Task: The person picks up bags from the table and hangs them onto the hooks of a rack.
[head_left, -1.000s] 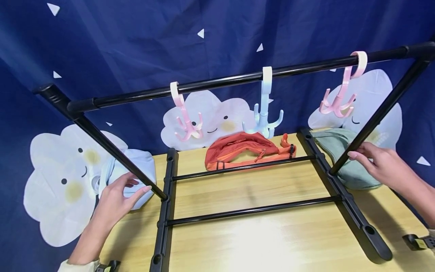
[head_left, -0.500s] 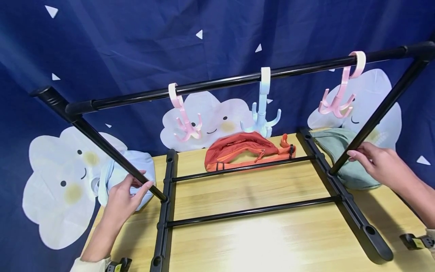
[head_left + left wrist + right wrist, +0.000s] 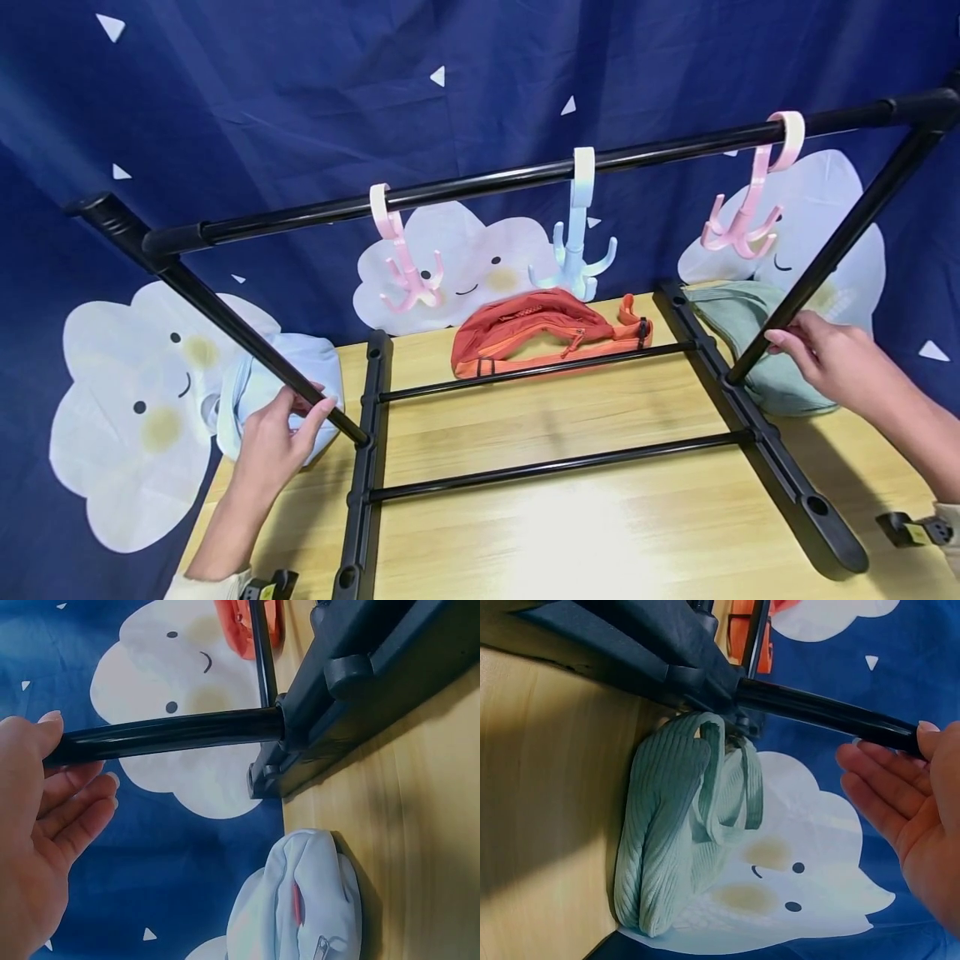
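A black rack stands on the table, with a top bar [image 3: 480,182] and two uprights. My left hand [image 3: 266,446] holds the lower part of the left upright [image 3: 232,325] between thumb and fingers; in the left wrist view the thumb lies along the pole [image 3: 172,735]. My right hand [image 3: 843,358] pinches the lower right upright [image 3: 847,237] the same way. Two pink claw hooks, one left [image 3: 408,267] and one right [image 3: 742,225], hang from the top bar, with a light blue claw hook [image 3: 576,250] between them.
Behind the rack's base lies a red-orange waist bag [image 3: 532,321]. A pale blue bag [image 3: 315,358] sits beyond my left hand, and a green corduroy bag [image 3: 664,825] beside the right foot [image 3: 795,492]. A dark blue curtain [image 3: 285,100] with clouds hangs behind.
My left hand has shifted right and closed more firmly around the left upright. My right hand keeps its hold. The rack and bags look unmoved apart from a slight view shift.
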A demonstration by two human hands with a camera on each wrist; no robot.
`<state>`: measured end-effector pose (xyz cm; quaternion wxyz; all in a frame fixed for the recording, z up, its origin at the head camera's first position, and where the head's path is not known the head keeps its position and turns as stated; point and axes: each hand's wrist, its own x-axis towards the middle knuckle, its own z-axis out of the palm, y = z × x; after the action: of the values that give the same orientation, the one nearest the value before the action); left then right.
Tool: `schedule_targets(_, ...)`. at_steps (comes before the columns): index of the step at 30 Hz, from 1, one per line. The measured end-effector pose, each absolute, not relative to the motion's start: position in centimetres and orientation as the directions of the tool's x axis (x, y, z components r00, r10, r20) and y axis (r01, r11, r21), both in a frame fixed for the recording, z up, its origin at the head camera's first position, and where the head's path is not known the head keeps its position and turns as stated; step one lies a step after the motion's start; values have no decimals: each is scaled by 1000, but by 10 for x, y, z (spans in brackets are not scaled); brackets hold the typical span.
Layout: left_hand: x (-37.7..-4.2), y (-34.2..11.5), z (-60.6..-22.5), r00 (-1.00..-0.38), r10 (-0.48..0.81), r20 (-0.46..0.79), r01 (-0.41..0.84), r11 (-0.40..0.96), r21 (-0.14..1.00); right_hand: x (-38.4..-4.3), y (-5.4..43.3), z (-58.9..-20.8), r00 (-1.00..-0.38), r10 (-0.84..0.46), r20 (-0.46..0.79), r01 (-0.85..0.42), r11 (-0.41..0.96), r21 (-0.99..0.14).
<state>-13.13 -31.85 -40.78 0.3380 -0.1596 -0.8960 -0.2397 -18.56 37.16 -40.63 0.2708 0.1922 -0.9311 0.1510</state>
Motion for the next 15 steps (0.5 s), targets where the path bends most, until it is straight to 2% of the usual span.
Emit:
schedule_targets(4, -132, -316, -407, -720, 148, 678, 433, 860, 271, -186, 374, -408, -740, -307, 599, -465, 876, -126)
schedule_targets(8, -131, -313, -407, -740, 156, 655, 395, 888, 236, -190, 375, -410, -635, -373, 677, -536, 844, -37)
schedule_targets(10, -131, -312, -407, -750, 155, 643, 379, 898, 224, -191, 375, -411, -608, -396, 688, -552, 834, -7)
schedule_targets(15, -128, -315, -409, -753, 151, 641, 343, 920, 187, -194, 374, -411, -617, -438, 654, -555, 831, 33)
